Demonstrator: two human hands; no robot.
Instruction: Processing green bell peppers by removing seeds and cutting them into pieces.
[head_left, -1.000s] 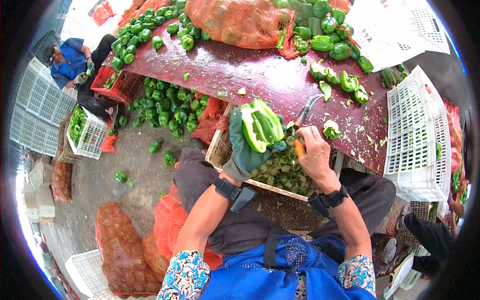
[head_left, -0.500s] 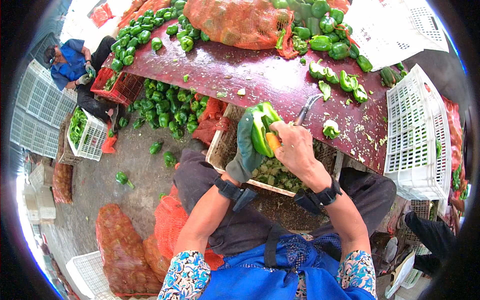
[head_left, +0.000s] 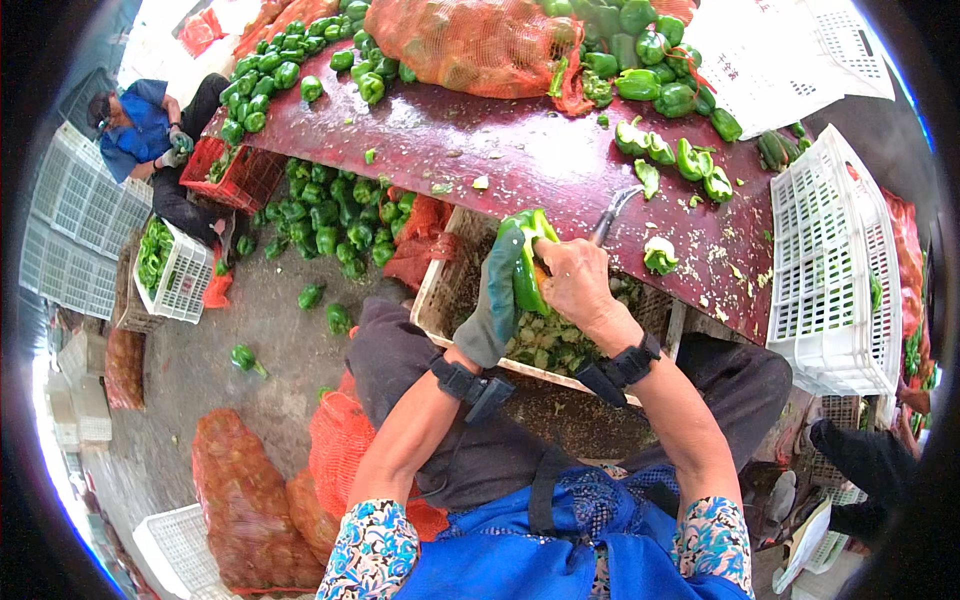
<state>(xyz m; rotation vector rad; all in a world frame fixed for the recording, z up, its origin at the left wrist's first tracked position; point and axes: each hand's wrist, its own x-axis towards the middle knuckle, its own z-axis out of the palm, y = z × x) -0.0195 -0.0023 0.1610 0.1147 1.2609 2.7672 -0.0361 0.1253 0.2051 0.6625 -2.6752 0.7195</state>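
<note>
My left hand, in a grey-green glove, grips a green bell pepper that is cut open, its pale inside facing right. My bare right hand is closed at the opening, fingers against the cut edge. A small orange thing shows between its fingers and the pepper; its kind is mostly hidden. Just beyond the right hand, a hooked metal tool with a dark handle lies at the table edge. Below both hands, a crate between my knees holds pepper scraps.
The dark red table bears whole peppers, cut pieces and a full orange net sack. White crates stand at right. Peppers lie piled on the floor at left. A co-worker sits at far left; net sacks stand lower left.
My right hand has moved slightly left, closer into the pepper's opening, and less of the orange thing shows. The pepper has turned a little and sits more upright. The hooked tool stays put.
</note>
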